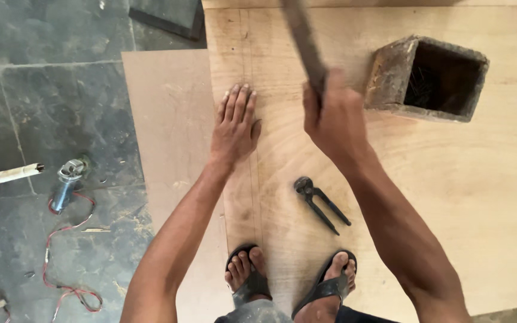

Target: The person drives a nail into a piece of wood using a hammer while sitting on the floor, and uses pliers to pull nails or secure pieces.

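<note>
Plywood sheet is laid on a dark tiled floor and is taken as landmark; a thinner brown board is seen just beside its left edge, partly under it. Near the sheet's far right a rough wooden box, open side up, is set. Right hand is closed around a dark tool handle, raised over the sheet's middle and blurred; the head is cut off, so the kind cannot be told. Left hand is pressed flat, fingers together, on the sheet near its left edge, beside a pencil line. Pincers lie on the sheet toward its near edge, between two sandalled feet. Off the sheet's left, a small power tool with red cord. Risk, as judged: the flat hand lies close to the swing, so a stray blow could strike the fingers.
</note>
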